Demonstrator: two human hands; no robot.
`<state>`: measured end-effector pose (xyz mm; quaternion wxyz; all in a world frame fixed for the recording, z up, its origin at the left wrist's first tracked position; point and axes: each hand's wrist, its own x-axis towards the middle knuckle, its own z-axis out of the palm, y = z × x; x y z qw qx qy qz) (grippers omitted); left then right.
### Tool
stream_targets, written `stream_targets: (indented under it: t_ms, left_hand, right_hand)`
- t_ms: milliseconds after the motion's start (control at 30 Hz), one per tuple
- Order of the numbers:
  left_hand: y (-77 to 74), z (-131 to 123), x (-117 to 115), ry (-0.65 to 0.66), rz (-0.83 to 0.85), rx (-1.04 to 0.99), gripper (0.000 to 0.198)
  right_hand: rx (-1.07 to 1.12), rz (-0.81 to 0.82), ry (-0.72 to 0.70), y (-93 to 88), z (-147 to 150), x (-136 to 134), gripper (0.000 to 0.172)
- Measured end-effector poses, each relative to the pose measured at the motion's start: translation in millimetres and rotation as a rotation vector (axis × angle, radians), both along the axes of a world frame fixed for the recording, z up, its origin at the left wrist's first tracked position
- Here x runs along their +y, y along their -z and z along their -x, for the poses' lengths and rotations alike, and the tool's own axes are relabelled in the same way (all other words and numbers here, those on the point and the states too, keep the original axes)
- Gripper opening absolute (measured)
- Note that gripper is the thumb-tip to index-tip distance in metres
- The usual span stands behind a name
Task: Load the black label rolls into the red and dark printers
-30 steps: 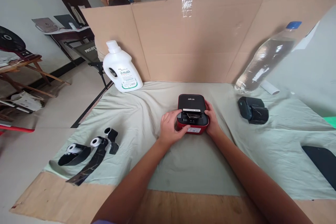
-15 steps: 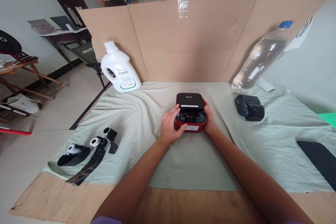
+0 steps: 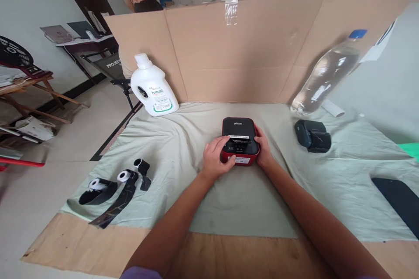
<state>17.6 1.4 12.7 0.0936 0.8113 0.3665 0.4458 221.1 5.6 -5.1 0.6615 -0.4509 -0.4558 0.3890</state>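
A small red printer with a black top [image 3: 238,128] sits on the pale green cloth [image 3: 183,148] in the middle of the table. My left hand [image 3: 214,159] grips its left side, with the fingers curled over the front top edge and the thumb on the front face. My right hand [image 3: 264,150] is wrapped against its right side. A white label strip shows across the printer's top slot.
Black ribbon rolls with white cores [image 3: 114,185] lie at front left. A white detergent bottle [image 3: 152,87] stands at back left; a clear water bottle [image 3: 327,74] leans at back right. A black device [image 3: 312,136] and a dark phone [image 3: 397,198] lie right. A cardboard screen [image 3: 235,52] encloses the back.
Both hands stay on the printer. My left fingers have shifted slightly over its top front. The view has moved a little.
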Motion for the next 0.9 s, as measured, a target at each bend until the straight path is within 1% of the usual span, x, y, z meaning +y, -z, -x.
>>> stream_targets:
  t_ms: [100, 267, 400, 500, 633, 733, 833, 900]
  left_hand:
    - [4.0, 0, 0, 0.013, -0.008, -0.037, 0.052]
    - [10.5, 1, 1, 0.027, 0.018, -0.058, 0.055]
    - [10.0, 2, 3, 0.052, 0.026, -0.069, 0.057]
    - [8.3, 4, 4, 0.082, 0.033, -0.065, 0.057]
    - [5.9, 10, 7, 0.122, 0.145, -0.042, 0.056]
    - [2.5, 14, 7, 0.184, 0.253, -0.070, 0.059]
    - [-1.7, 18, 6, 0.193, 0.388, -0.105, 0.066]
    - [-4.5, 19, 6, 0.201, 0.460, -0.126, 0.069]
  right_hand:
    - [-0.017, -0.011, -0.004, 0.2, 0, -1, 0.066]
    - [-0.034, -0.019, -0.005, 4.0, 0, -2, 0.068]
    - [0.026, -0.036, 0.025, 5.2, 2, -3, 0.060]
    - [0.012, -0.016, 0.027, 2.0, 1, -5, 0.057]
    - [-0.057, 0.045, -0.021, -5.9, -6, -9, 0.054]
    - [-0.080, 0.106, -0.101, -9.7, -14, -20, 0.053]
    - [-0.137, 0.096, -0.191, -10.1, -19, -41, 0.061]
    - [-0.273, 0.091, -0.231, -9.6, -17, -54, 0.073]
